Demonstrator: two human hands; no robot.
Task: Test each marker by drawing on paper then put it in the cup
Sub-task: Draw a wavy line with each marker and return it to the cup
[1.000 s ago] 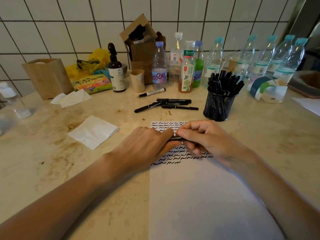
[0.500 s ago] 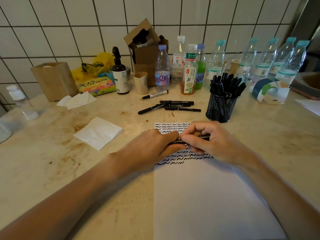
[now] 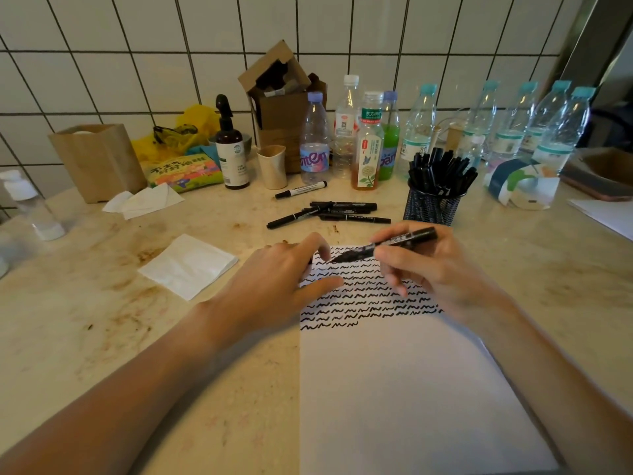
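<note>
Hands split since last frame: they were pinched together on one marker, now right hand (image 3: 442, 269) has the marker (image 3: 387, 246) alone, uncapped, and left hand (image 3: 281, 279) has pulled off to the left.

Paper (image 3: 404, 389) lies nearest on the tabletop (image 3: 102, 337), lower part blank, upper part filled with rows of black squiggles (image 3: 363, 303).

Left grip: palm down, fingers curled, resting over the paper's top-left corner. Something dark shows under the fingertips, probably the cap, can't tell for sure.

Right grip: closed on the marker barrel, tip pointing left and down at the top rows of squiggles. Tip contact with the paper not clear.

Folded napkin (image 3: 188, 265) left of the paper.

Past the paper: loose markers (image 3: 329, 212) lying flat on the tabletop, one with a white barrel (image 3: 301, 190) just behind them. Mesh cup (image 3: 431, 207) to their right, packed with black markers standing upright.

Back row along the tiled wall (image 3: 137, 46): paper bag (image 3: 99, 159), spray bottle (image 3: 233, 149), small cup (image 3: 272, 166), cardboard box (image 3: 281, 108), line of plastic bottles (image 3: 418, 128).
</note>
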